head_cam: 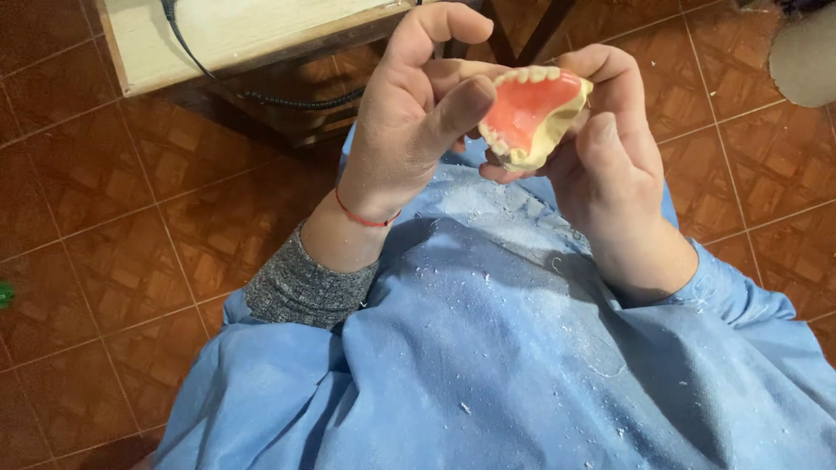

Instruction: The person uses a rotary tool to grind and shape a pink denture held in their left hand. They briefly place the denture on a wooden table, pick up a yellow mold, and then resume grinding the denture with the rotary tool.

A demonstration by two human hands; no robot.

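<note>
A denture model, pink wax with a row of white teeth on a cream plaster cast, is held above my lap. My right hand grips it from below and behind, fingers wrapped around the cast. My left hand touches its left edge with the thumb, the other fingers curled above. A thin red string circles my left wrist. A grey sleeve cuff shows below it.
A blue gown dusted with white plaster flecks covers my lap. Reddish-brown floor tiles lie all around. A pale wooden bench edge with a black cable stands at the top.
</note>
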